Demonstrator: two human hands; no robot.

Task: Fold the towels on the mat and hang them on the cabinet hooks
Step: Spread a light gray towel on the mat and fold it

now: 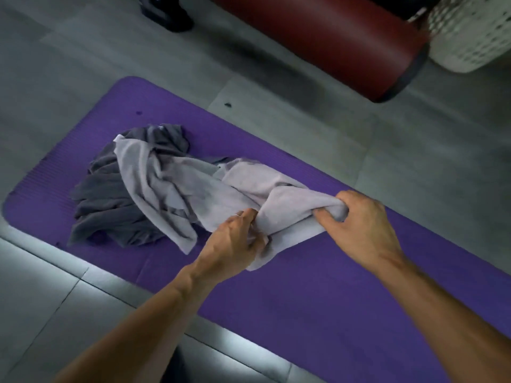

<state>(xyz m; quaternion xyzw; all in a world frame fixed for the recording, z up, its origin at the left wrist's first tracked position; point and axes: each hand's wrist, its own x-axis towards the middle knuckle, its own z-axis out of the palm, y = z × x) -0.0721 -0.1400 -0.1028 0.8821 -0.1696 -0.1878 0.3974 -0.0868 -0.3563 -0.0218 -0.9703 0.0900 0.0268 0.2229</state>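
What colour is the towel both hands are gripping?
Pale lilac-grey towel, seen in the head view.

This looks like a room in a home, seen from above at floor level. The floor (276, 78) is laid with large grey tiles. A purple foam exercise mat (318, 299) is spread on it, with crumpled towels (171, 183) heaped on top as household laundry. At the far edge stands a dark red cushioned piece of furniture (318, 37), probably a bench or sofa, and just beside it a white perforated laundry basket (470, 34). The light is dim.
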